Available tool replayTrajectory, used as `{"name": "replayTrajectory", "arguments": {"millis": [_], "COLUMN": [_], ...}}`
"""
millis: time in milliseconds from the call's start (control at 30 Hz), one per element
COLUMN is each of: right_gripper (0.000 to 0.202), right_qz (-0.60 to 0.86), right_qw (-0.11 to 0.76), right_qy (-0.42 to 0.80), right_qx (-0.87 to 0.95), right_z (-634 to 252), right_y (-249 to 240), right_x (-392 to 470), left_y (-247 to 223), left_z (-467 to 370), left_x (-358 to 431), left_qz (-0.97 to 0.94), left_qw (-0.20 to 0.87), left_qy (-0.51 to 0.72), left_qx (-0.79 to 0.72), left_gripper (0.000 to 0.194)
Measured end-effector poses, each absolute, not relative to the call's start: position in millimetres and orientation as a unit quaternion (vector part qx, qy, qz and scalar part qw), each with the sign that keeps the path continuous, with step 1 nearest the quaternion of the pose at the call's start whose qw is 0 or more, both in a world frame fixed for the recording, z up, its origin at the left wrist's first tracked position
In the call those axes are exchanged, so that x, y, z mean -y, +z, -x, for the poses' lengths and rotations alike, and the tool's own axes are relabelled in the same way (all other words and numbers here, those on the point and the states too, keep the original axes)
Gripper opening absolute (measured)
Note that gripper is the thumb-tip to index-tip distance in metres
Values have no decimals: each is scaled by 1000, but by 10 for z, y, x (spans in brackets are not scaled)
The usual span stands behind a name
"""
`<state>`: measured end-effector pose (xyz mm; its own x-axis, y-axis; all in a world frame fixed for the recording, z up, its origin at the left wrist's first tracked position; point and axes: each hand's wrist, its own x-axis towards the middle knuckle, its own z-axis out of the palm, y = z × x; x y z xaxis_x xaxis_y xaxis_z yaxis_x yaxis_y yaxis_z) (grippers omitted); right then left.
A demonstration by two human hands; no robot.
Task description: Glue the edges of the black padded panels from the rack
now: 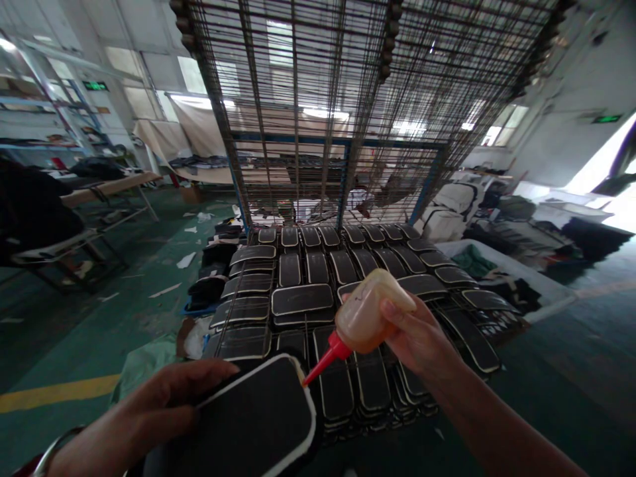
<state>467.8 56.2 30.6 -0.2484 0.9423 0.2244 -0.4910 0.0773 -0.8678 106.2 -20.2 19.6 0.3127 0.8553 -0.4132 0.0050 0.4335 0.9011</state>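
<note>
My left hand (163, 404) grips a black rounded panel (248, 424) by its upper left edge. A pale line runs along the panel's border, with a yellowish wet strip near the top corner. My right hand (412, 331) is closed round a translucent squeeze bottle (370, 311) holding amber liquid, tilted downward. Its red nozzle (328, 358) meets the pale border at the panel's upper right corner. Beyond my hands, many similar black panels (303, 299) with pale rims lie in rows and stacks on a wire rack.
Tall wire rack shelves (318, 79) rise tilted behind the panels. At right stands a white bin (546, 298) with dark and green cloth. A person in dark clothes (34, 205) sits at a table (114, 187) on the left. Scraps lie on the green floor (149, 318).
</note>
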Motion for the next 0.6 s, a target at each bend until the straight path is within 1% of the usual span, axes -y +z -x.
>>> {"name": "replayTrajectory", "arguments": {"millis": [100, 267, 433, 600], "right_gripper": [29, 31, 30, 26], "right_qz": [240, 251, 266, 314], "right_qw": [567, 575, 612, 662], "right_qy": [638, 637, 620, 589], "right_qx": [462, 448, 412, 339], "right_z": [-4687, -4688, -4666, -4622], "right_y": [287, 243, 169, 51], "right_x": [-524, -485, -492, -560], "left_y": [201, 42, 7, -9], "left_z": [-1036, -910, -981, -1131], "left_x": [182, 177, 257, 316], "left_qz": [-448, -424, -323, -260], "left_qw": [714, 692, 674, 724], "left_qy": [257, 302, 383, 406], "left_qx": [-472, -500, -543, -493], "left_gripper": [48, 45, 46, 46]}}
